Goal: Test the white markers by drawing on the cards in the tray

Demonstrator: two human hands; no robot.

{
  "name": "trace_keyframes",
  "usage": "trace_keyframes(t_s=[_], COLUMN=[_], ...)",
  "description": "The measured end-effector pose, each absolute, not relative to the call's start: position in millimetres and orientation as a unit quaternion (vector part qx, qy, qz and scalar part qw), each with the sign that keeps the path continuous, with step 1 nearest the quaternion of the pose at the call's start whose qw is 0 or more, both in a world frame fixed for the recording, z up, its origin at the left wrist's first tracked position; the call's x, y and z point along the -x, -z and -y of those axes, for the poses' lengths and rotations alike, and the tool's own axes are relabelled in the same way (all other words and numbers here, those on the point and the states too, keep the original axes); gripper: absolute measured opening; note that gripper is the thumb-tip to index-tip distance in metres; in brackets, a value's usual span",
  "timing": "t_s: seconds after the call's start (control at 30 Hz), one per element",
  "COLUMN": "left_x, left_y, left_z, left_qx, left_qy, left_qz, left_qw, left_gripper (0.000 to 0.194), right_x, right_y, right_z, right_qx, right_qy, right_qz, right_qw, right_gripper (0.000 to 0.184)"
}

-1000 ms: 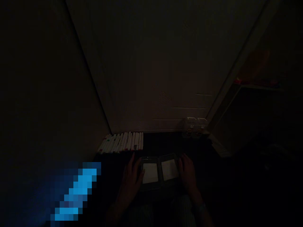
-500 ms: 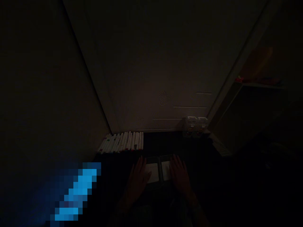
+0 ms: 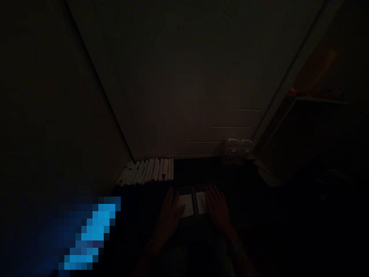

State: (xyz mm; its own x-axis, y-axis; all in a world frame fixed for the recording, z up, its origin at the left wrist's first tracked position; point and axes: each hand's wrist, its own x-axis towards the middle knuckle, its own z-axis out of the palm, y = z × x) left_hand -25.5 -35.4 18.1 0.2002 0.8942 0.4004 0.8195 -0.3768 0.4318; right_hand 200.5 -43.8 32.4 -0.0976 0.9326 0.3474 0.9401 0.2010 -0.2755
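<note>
The scene is very dark. A shallow dark case or tray lies in front of me, split into two halves side by side. One white sheet or card shows in its left half and another white piece in its right half. My left hand lies over the left side, fingers stretched forward and thumb at the white piece. My right hand rests over the right side with its fingers extended, partly covering the white piece there. Neither hand visibly grips anything.
Several white marker-like sticks lie in a row at the back left. Two clear boxes with handles stand against the back panel. A blue pixelated bright patch is at lower left. A shelf is at right.
The view has shifted slightly. My right hand's fingers have moved a little left over the case. My left hand stays almost where it was.
</note>
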Motion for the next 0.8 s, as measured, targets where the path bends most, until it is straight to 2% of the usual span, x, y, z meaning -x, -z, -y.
trace_keyframes(t_s=[0.47,0.8], left_x=[26.6,27.3], left_y=[-20.8,-25.4], left_z=[26.5,29.0], left_qx=[-0.791,-0.776], left_qy=[-0.288,-0.293], left_qz=[-0.538,-0.552], left_qw=[0.046,0.079], left_gripper=[0.053,0.036], right_x=[-201.7,-206.1], right_y=[-36.7,-29.8], right_z=[39.2,37.0], right_qx=[0.626,0.612], right_qy=[0.001,0.0], right_qz=[0.744,0.747], right_qw=[0.234,0.26], right_gripper=[0.038,0.041])
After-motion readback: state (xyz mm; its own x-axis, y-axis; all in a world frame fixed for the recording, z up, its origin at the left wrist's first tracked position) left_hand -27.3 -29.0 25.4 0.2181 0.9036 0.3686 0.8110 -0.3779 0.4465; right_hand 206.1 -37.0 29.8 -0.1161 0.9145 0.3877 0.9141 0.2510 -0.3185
